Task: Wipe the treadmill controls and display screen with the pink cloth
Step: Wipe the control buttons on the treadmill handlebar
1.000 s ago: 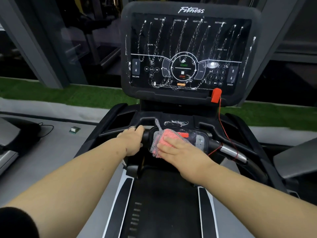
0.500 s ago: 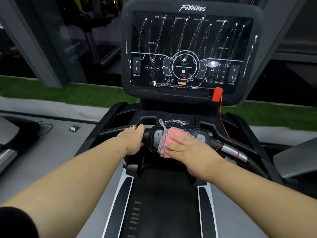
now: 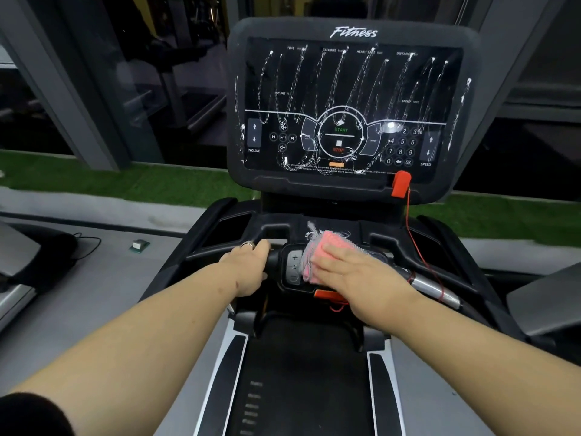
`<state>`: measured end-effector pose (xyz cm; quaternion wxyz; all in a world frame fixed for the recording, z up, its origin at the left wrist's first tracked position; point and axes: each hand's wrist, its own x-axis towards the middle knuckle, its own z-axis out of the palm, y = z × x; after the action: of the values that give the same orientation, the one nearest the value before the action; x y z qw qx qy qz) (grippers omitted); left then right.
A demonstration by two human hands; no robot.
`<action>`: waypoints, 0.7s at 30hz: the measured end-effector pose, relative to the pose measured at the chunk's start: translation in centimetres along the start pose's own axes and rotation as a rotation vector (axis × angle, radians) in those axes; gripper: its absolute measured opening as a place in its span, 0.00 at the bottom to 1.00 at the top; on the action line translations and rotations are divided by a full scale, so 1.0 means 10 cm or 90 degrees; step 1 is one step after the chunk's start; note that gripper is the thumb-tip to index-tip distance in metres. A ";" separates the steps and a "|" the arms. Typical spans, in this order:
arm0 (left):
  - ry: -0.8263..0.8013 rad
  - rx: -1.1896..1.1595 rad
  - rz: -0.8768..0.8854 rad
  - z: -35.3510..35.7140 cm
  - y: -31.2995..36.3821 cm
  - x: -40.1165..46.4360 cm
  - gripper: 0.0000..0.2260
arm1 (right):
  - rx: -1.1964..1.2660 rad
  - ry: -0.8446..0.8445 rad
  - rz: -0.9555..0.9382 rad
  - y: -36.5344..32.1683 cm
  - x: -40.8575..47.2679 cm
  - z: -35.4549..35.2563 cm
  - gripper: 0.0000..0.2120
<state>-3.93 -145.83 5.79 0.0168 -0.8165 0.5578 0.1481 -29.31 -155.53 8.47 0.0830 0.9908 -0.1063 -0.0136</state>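
Pink knobbly cloth [image 3: 317,251] under flat right hand [image 3: 355,272]: press softly, rub slowly across black button panel [image 3: 294,267]. Left hand [image 3: 248,267] curled round black handlebar [image 3: 273,256].

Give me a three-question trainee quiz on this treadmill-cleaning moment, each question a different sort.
1. True or false: the display screen carries white streaks.
2. Multiple choice: the right hand presses the pink cloth on: A) the screen; B) the handlebar control panel; C) the belt.
3. Fill in: the left hand grips the ____.

Key: 1 true; 2 B; 3 handlebar.
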 end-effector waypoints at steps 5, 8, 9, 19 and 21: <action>-0.004 -0.006 -0.004 -0.01 0.01 0.00 0.20 | 0.022 0.005 0.046 -0.25 0.19 -0.02 0.38; -0.002 -0.005 -0.003 -0.01 0.02 -0.01 0.20 | 0.064 0.024 0.029 -0.16 0.10 -0.07 0.39; 0.001 -0.006 -0.002 -0.01 0.02 -0.01 0.19 | 0.061 0.060 0.030 -0.07 0.05 -0.08 0.39; -0.011 -0.007 -0.002 -0.03 0.01 -0.01 0.20 | 0.167 0.062 0.037 -0.08 0.37 -0.08 0.38; -0.012 -0.006 0.001 -0.03 0.01 -0.01 0.20 | 0.199 0.088 0.049 0.04 0.27 -0.10 0.33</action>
<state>-4.01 -145.85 6.16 0.0180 -0.8146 0.5577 0.1581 -26.71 -156.28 9.51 -0.0643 0.9854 -0.1393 0.0741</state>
